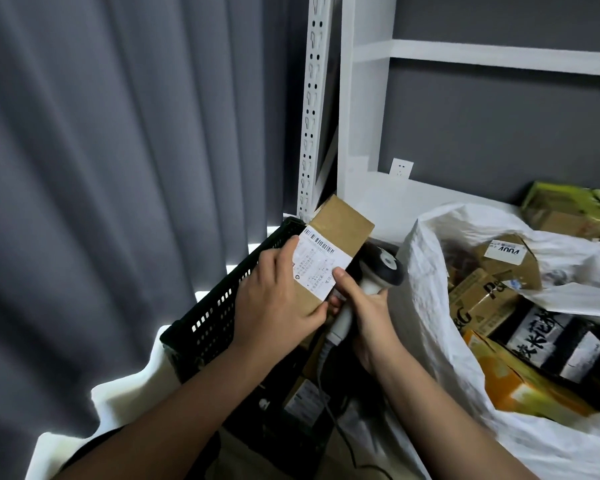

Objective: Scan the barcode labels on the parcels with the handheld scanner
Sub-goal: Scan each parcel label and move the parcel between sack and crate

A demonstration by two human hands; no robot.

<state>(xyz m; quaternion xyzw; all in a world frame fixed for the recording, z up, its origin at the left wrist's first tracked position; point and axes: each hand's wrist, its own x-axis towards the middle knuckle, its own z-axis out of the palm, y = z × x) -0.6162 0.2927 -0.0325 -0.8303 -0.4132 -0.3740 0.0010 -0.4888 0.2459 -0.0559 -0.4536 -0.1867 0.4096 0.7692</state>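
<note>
Item: small brown cardboard parcel [329, 251], centre of frame, held above the black crate [219, 306]. The left hand [274, 299] clasped its lower end; the right hand [364, 306] was wrapped around the scanner [378, 271], thumb steadying the barcode label [317, 261]. The parcel looked light, stiff and crushable, best held by its edges, clear of the barcode.
</note>
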